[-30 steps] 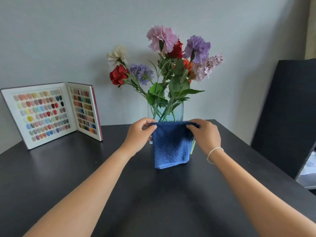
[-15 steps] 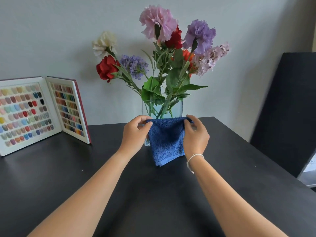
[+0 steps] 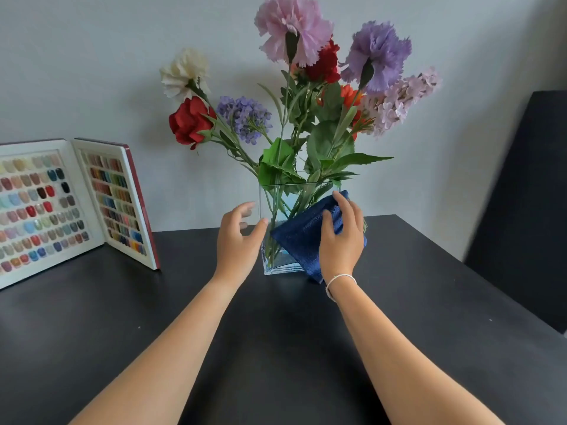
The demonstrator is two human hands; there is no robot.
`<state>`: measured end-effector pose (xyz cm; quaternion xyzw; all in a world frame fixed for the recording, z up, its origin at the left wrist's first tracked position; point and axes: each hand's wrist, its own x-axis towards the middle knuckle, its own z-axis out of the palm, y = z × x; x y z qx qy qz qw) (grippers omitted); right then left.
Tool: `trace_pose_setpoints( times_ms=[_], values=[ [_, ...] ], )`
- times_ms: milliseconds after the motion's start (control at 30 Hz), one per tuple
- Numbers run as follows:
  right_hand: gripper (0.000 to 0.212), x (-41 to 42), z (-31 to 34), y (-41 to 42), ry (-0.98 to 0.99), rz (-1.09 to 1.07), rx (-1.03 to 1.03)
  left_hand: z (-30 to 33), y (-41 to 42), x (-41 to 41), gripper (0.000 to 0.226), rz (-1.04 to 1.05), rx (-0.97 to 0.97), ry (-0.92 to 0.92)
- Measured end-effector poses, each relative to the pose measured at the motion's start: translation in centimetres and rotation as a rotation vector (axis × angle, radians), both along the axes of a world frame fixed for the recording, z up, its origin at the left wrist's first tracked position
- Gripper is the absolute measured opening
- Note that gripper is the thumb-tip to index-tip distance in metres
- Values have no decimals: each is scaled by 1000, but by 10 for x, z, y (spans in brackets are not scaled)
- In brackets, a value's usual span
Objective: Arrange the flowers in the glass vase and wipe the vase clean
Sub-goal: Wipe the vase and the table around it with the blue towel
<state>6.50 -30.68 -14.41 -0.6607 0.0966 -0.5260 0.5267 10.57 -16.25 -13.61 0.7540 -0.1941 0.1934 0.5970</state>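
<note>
Left hand [image 3: 237, 240] spread, right hand [image 3: 342, 240] flat (fingers straight)

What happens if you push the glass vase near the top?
The glass vase may tip: the tall flowers rise far above its narrow base. Smooth glass probably slides on the black table, and would likely break if it fell.

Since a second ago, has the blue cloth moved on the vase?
Yes. The blue cloth has slid right and tilted, uncovering the glass vase's left front.
</note>
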Motion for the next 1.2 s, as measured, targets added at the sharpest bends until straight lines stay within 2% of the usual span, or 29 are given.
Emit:
trace_pose_setpoints(
  times_ms=[100,200,300,433,533,667,867,1033,1200],
  values=[
    [47,8,-10,-7,58,-7,-128,-5,0,17,44,-98,-101,148],
    [63,12,-14,-9,65,28,-140,-6,-4,30,58,-225,-123,241],
    [73,16,-14,-11,11,68,-37,-7,-10,40,74,-315,-86,280],
    [71,23,-18,-16,-29,148,196,-15,-14,49,83,-333,-108,294],
    [71,29,-27,-18,59,201,268,-21,-14,54,83,-332,-131,270],
    [72,35,-30,-8,140,150,162,-22,-14,57,86,-325,-122,233],
    [81,39,-32,9,206,-18,-108,-24,-13,59,85,-295,-146,242],
    [79,34,-42,14,292,-106,-362,-24,-11,63,82,-312,-144,250],
    [73,37,-38,5,374,-172,-419,-23,-11,61,69,-300,-108,198]
  ],
)
